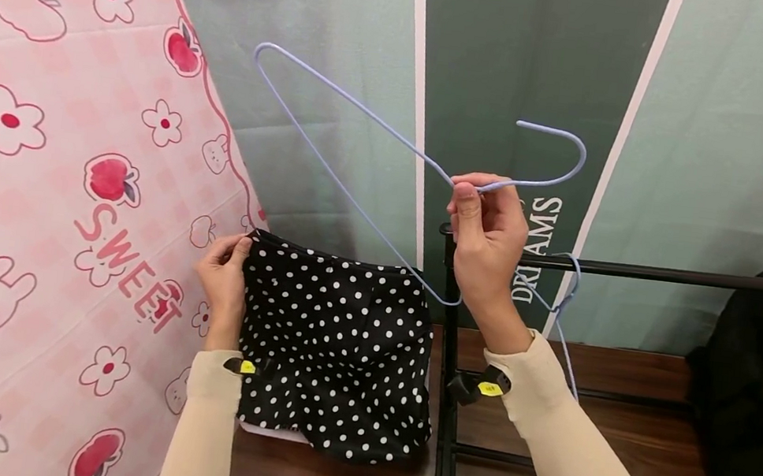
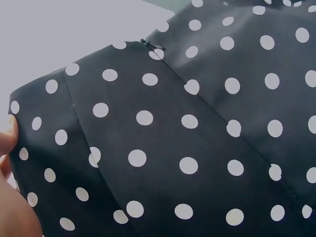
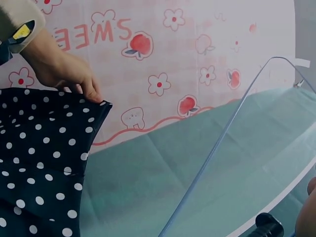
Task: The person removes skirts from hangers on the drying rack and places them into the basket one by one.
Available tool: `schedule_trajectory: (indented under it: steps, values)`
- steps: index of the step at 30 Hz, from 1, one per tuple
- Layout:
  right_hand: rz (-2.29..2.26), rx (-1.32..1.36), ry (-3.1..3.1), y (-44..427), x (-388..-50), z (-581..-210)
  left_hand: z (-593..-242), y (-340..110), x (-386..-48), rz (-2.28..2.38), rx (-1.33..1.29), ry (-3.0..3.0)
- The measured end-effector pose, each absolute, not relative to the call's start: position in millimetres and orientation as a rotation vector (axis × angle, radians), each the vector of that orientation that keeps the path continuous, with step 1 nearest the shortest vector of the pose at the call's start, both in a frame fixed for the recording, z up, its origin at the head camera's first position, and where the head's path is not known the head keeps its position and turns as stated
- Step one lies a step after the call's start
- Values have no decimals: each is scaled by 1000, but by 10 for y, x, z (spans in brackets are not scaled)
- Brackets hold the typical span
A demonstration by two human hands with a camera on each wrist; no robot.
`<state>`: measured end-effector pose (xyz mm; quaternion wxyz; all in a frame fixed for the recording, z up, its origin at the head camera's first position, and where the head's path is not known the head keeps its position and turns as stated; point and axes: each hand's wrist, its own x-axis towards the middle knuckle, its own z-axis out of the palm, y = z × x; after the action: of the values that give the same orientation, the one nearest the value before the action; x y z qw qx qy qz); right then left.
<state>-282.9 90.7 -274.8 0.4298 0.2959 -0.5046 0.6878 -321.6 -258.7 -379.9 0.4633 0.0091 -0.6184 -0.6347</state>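
Note:
In the head view my left hand (image 1: 222, 278) pinches the upper left corner of a black skirt (image 1: 334, 335) with white dots, which hangs down in loose folds. My right hand (image 1: 488, 239) grips a lilac wire hanger (image 1: 355, 100) by the neck, between thumb and fingers. The hanger is tilted, its hook pointing right and its lower end crossing in front of the skirt's upper right corner. Dotted cloth fills most of the left wrist view, with fingertips (image 2: 7, 136) at its left edge. From the right wrist the hanger's bent wire (image 3: 217, 138) shows beside the skirt.
A black clothes rack (image 1: 670, 275) stands to the right, with another lilac hanger (image 1: 572, 281) on its bar. Dark cloth (image 1: 757, 379) hangs farther along it. A pink printed curtain (image 1: 54, 229) is close on the left, and a green one (image 1: 338, 10) hangs behind.

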Motion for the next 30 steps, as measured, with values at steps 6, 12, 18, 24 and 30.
schedule_trajectory:
  steps: [6, 12, 18, 24, 30]
  values:
    - [1718, 719, -1281, 923, -2813, -2823, -3875, -2538, -3143, -1557, -89, -1573]
    - [1727, 712, -1301, 926, -2800, -2891, -3950, -2506, -3100, -1566, -131, -1609]
    - [1729, 706, -1311, 927, -2790, -2959, -4048, -2455, -3050, -1573, -180, -1683]
    - [1721, 717, -1309, 919, -2797, -3040, -4132, -2393, -3004, -1555, -220, -1786]
    - [1725, 715, -1313, 914, -2790, -3090, -4222, -2314, -2963, -1534, -283, -1855]
